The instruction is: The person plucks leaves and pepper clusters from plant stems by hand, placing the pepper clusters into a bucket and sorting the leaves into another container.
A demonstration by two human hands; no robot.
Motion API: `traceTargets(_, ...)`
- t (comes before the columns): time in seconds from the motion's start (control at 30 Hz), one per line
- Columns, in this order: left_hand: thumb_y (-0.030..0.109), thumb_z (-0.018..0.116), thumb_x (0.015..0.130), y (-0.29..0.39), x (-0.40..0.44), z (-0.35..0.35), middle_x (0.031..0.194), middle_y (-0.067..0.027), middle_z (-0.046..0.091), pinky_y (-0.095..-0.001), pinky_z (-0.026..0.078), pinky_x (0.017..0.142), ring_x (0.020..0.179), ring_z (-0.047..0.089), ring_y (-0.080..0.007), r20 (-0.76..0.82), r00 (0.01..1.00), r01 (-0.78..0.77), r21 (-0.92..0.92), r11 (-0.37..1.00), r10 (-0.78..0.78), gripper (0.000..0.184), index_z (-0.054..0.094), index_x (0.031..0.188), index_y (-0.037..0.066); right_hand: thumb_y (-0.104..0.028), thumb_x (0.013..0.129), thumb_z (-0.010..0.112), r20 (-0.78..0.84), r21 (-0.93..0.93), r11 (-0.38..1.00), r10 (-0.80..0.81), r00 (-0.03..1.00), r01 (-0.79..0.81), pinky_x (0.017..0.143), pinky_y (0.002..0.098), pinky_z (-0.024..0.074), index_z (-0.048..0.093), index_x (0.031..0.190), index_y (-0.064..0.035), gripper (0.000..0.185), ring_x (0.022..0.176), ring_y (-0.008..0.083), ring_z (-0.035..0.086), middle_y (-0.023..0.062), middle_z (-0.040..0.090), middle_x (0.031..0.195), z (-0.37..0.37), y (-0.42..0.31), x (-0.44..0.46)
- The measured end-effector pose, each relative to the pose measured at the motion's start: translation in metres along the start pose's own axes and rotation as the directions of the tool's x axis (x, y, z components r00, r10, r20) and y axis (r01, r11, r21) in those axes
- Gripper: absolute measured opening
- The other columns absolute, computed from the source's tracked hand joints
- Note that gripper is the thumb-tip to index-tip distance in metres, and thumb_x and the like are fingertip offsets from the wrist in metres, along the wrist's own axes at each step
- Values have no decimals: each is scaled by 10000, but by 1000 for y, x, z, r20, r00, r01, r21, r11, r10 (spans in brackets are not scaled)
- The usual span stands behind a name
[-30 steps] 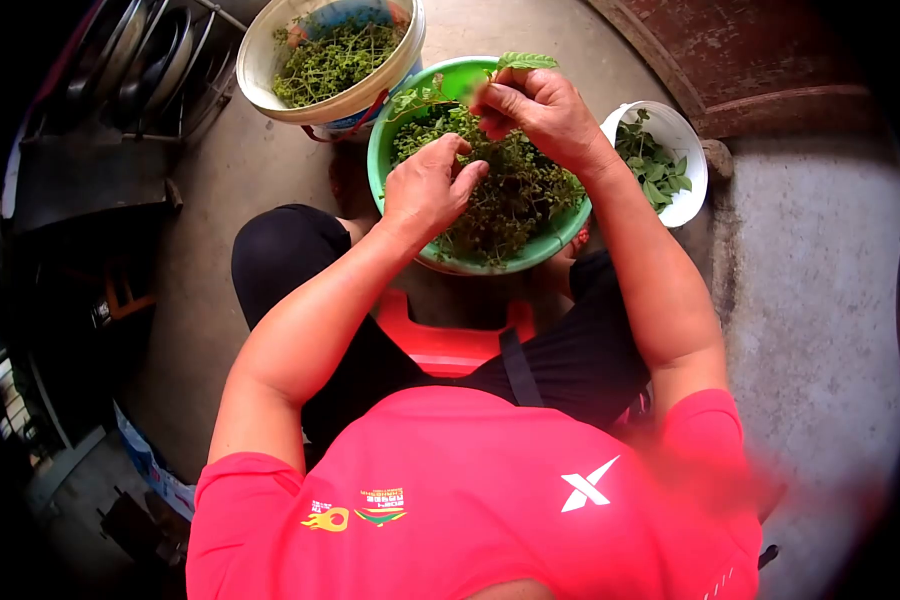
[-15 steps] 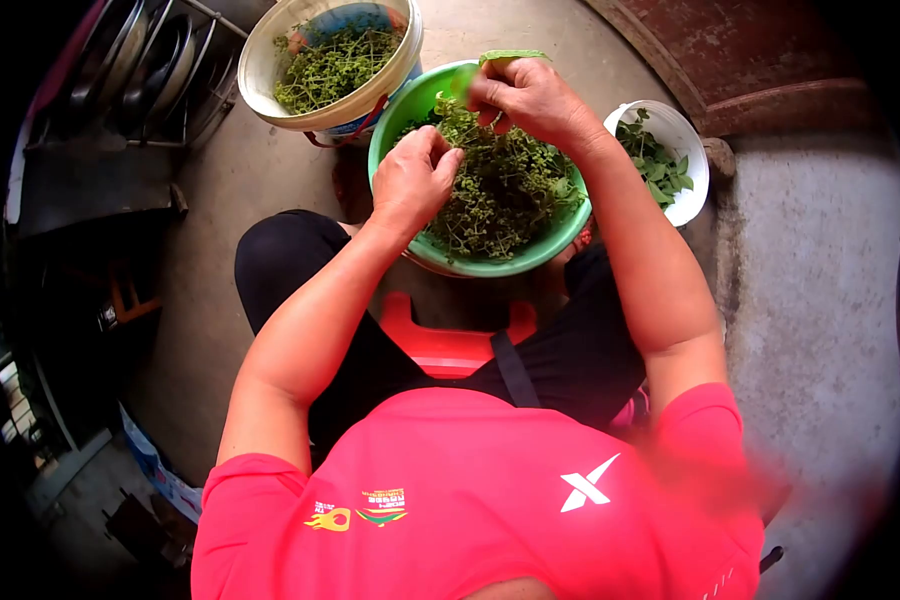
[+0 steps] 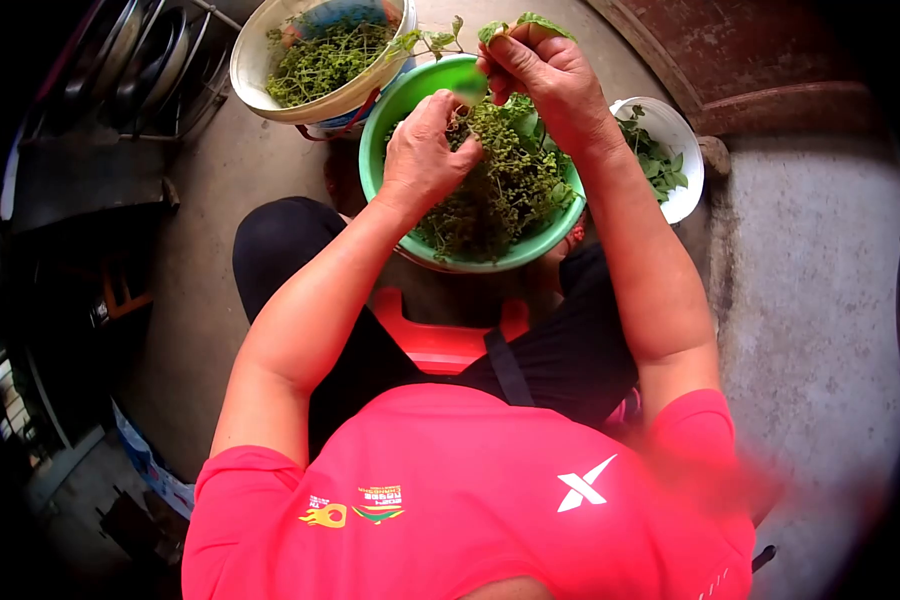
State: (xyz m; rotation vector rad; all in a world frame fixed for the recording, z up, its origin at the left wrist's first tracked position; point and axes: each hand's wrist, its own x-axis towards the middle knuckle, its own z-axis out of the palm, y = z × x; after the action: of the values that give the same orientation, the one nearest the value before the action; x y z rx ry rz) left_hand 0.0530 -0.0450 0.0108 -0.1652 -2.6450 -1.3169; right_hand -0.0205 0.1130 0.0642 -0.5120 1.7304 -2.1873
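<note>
Green basin (image 3: 410, 95) at my 12 o'clock: my right hand (image 3: 558, 85) pinches the leafy sprig (image 3: 438, 41) above its 12 o'clock rim; my left hand (image 3: 425, 152) curls over its 9 o'clock side, grip indeterminable. A light fingertip pinch should avoid bruising it

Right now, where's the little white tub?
In the head view, the little white tub is at upper right, beside the right forearm, right of the green basin.

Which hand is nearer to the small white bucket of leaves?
Right: the right hand is left of the white bucket; the left hand is farther left, over the green tub.
</note>
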Motion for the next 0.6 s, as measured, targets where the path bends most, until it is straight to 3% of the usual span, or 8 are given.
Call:
traceTargets(0.07, 111, 670, 722, -1, 2, -3, 935, -85, 585, -306, 486, 750, 827, 596, -216, 66, 998, 15, 101, 995, -22, 372, 528, 1062, 63, -204, 924, 571, -20, 29, 999, -20, 1000, 20, 607, 241, 497, 609, 952, -11, 198, 637, 107, 588, 61, 644, 819, 1, 5, -4)
traceTargets(0.1, 135, 665, 724, -4, 1, -3, 973, -93, 585, -330, 486, 771, 860, 602, -254, 146, 987, 37, 166, 985, -62, 389, 536, 1085, 65, -198, 924, 571, -33, 56, 997, -41, 999, 43, 602, 241, 497, 610, 950, -12, 191, 630, 109, 589, 63, 645, 818, 4, 3, -4)
traceTargets(0.23, 166, 644, 723, -1, -7, 1, 978, -112, 600, -395, 475, 807, 911, 595, -316, 123, 992, -7, 259, 966, -26, 389, 548, 1086, 60, -168, 927, 560, -70, 83, 984, -151, 986, 157, 586, 252, 482, 614, 959, -19, 161, 640, 120, 572, 85, 642, 863, 6, -13, -9)
traceTargets(0.27, 166, 644, 723, 1, -6, 1, 978, -112, 600, -395, 475, 807, 911, 595, -316, 126, 992, -10, 258, 966, -24, 389, 548, 1086, 60, -168, 927, 560, -73, 83, 984, -152, 986, 158, 586, 252, 482, 614, 959, -19, 161, 640, 120, 572, 85, 642, 863, 5, -15, -10)
traceTargets(0.33, 155, 632, 717, 4, -3, 0, 957, -122, 611, -394, 476, 805, 905, 599, -318, 216, 959, 135, 215, 967, -182, 407, 550, 1107, 76, -175, 918, 572, -168, 135, 968, -188, 968, 211, 583, 241, 493, 607, 902, -23, 157, 621, 120, 603, 75, 653, 768, 7, -24, -13)
traceTargets(0.4, 161, 627, 717, 2, -7, 3, 952, -128, 614, -396, 477, 800, 900, 600, -320, 194, 962, 150, 203, 968, -190, 424, 546, 1126, 88, -204, 924, 560, -179, 85, 975, -188, 966, 206, 574, 250, 500, 581, 916, -31, 174, 601, 122, 587, 79, 638, 772, 8, -32, -18)
traceTargets(0.47, 166, 621, 716, -2, -8, 4, 946, -134, 616, -397, 478, 795, 895, 601, -322, 171, 965, 166, 191, 968, -199, 441, 542, 1145, 100, -200, 921, 565, -249, 193, 926, -274, 929, 325, 572, 251, 501, 574, 944, -28, 173, 607, 129, 590, 86, 630, 780, 6, -34, -18)
traceTargets(0.6, 204, 607, 724, -10, -10, 4, 1009, -134, 607, -422, 475, 799, 927, 591, -333, 202, 957, 149, 281, 948, -210, 461, 509, 1161, 94, -203, 920, 566, -322, 141, 872, -406, 855, 468, 554, 254, 490, 545, 958, -49, 160, 592, 127, 563, 80, 614, 791, -4, -53, -18)
